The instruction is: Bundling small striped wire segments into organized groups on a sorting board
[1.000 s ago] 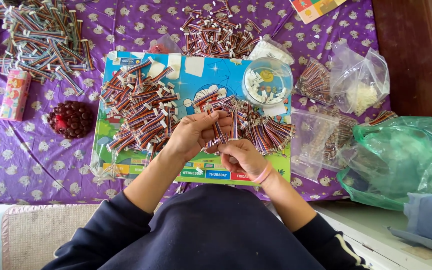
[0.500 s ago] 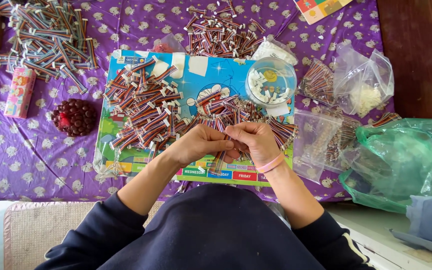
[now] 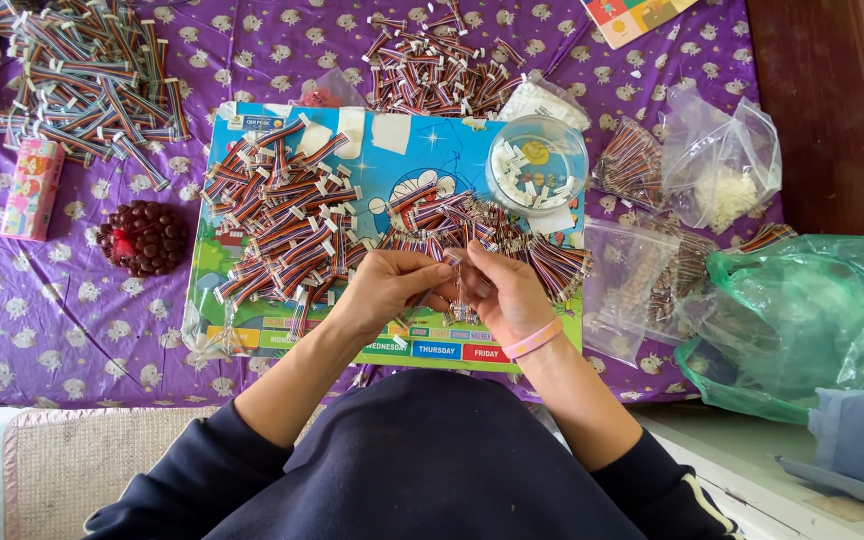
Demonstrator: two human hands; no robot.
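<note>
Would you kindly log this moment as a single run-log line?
left hand: pinching ribbon cable | right hand: pinching same cable | under hands: picture board | nearby: round clear tub

Soft, even daylight lit my view; shadows were faint, focus stayed sharp, and the right edge glared slightly.

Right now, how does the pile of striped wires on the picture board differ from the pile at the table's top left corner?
The pile on the picture board lies close to the left hand and right hand, which meet over a small wire piece; the pile at the top left corner lies far from both. The board pile rests on a colourful board, the corner pile on the purple cloth. Both hold striped ribbon wires with white ends.
</note>
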